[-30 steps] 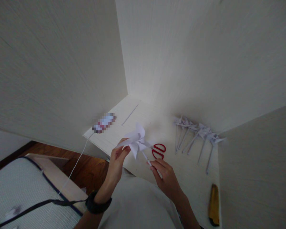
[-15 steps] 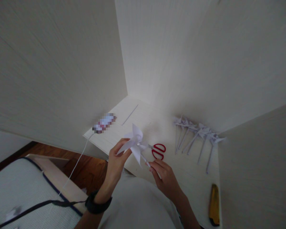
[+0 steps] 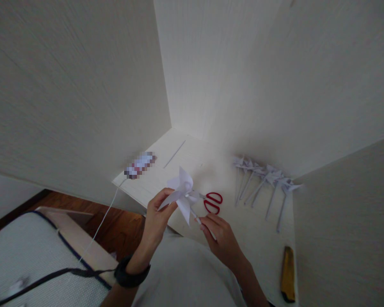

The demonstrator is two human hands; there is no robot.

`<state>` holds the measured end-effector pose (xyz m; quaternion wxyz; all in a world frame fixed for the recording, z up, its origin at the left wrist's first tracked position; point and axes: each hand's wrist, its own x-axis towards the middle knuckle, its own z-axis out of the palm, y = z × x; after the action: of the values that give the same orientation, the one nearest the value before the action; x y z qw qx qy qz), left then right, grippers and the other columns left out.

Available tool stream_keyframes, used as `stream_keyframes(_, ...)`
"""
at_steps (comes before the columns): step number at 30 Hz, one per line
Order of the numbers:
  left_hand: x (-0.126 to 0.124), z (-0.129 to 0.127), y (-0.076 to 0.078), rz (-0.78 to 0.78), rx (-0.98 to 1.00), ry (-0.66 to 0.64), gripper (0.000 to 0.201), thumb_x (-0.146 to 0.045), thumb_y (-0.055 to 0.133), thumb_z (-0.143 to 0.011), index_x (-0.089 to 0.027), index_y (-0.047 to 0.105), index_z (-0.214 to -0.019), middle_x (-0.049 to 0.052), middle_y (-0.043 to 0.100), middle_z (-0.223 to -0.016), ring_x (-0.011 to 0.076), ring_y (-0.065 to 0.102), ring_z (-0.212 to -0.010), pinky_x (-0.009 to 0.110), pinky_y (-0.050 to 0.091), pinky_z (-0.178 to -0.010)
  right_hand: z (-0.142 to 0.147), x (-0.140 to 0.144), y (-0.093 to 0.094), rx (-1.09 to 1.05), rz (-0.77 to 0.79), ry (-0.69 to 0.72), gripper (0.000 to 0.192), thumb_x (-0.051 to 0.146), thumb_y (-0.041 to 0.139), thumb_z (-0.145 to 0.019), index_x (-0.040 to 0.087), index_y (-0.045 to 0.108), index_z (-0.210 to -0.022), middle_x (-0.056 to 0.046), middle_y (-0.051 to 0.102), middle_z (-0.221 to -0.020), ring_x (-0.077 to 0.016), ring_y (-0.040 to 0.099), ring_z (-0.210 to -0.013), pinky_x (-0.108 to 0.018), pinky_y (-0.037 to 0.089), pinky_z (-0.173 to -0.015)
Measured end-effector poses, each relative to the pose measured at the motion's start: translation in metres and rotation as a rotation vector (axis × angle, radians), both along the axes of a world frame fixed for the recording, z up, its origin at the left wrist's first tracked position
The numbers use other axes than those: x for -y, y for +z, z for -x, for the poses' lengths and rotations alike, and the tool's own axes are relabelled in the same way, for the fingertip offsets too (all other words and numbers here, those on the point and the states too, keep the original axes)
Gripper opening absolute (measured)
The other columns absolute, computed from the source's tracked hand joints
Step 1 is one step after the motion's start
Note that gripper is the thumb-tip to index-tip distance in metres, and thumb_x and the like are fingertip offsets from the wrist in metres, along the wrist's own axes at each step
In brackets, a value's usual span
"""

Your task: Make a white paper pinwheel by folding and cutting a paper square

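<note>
I hold a white paper pinwheel [image 3: 181, 192] above the near edge of a white desk [image 3: 252, 230]. My left hand [image 3: 156, 217] pinches one of its paper blades from the left. My right hand [image 3: 220, 238] grips its thin white stick just below the wheel. Red-handled scissors [image 3: 213, 201] lie on the desk right behind the pinwheel.
Several finished white pinwheels [image 3: 262, 183] lie in a row at the back right of the desk. A yellow-brown tool [image 3: 287, 273] lies near the right front edge. A blurred-out device [image 3: 140, 164] with a white cable [image 3: 99, 226] sits at the left. A thin white stick [image 3: 174, 154] lies further back.
The paper wheel has turned a little in my hands, its blades now pointing differently. Both hands stay in nearly the same place.
</note>
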<state>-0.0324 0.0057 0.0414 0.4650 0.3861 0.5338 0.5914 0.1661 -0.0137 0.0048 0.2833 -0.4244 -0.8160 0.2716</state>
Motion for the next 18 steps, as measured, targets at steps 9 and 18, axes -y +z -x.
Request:
stream_keyframes(9,-0.0030,-0.0028,0.0047,-0.026,-0.083,0.050,0.013,-0.030,0.075,-0.075,-0.018,0.071,-0.078,0.000,0.070,-0.075,0.0174,0.066,-0.077,0.026,0.052,-0.073,0.0007,0.0011,0.0051,0.006,0.040,0.019,0.025,0.018,0.043,-0.097,0.016,0.068,-0.097,-0.008,0.067,-0.080,-0.0229,0.063,-0.075,-0.033,0.049,-0.070)
stream_keyframes(18,-0.0024,-0.0003,0.0044,-0.092,-0.332,0.147,0.011,-0.029,0.073,-0.077,-0.018,0.070,-0.077,0.003,0.072,-0.080,0.0197,0.065,-0.080,0.031,0.049,-0.080,0.0020,0.0010,0.0069,0.014,0.066,0.025,0.027,0.018,0.040,-0.098,0.016,0.067,-0.094,-0.007,0.064,-0.076,-0.0221,0.061,-0.073,-0.032,0.047,-0.069)
